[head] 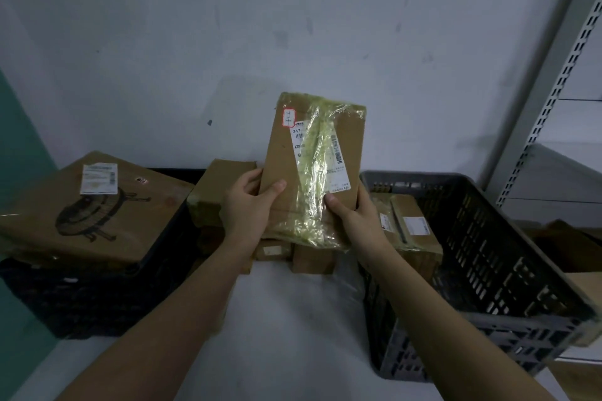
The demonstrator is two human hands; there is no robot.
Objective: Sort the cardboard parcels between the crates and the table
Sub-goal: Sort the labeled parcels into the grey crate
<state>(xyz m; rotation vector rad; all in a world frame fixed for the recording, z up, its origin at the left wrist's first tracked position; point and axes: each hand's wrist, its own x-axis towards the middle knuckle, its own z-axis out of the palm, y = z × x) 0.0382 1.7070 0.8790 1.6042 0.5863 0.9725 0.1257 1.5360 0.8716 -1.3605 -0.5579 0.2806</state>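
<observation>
1. At far left a black crate point(81, 299) of slatted plastic stands on the white table point(293, 335).
2. A big flat box point(94, 215) lies tilted on top of that crate; its brown card bears a printed drawing of a round appliance and a white label.
3. Behind the hands a pile point(224, 195) of smaller brown boxes sits on the table between the two crates, some taped.
4. The left hand point(249, 208) grips the parcel point(314, 169) at its lower left edge, thumb on the front face, fingers wrapped behind.
5. The parcel is held upright above the table, between both hands, its top leaning slightly right. It is a flat, rectangular cardboard piece, with a crinkled strip of glossy yellowish tape running down its middle over a white barcode label; a small red-bordered sticker sits at its upper left.
6. The right hand point(353, 215) clasps the lower right edge, thumb pressed on the front.
7. At right a grey crate point(488, 312) with latticed walls holds a taped box point(410, 231) with a label.
</observation>
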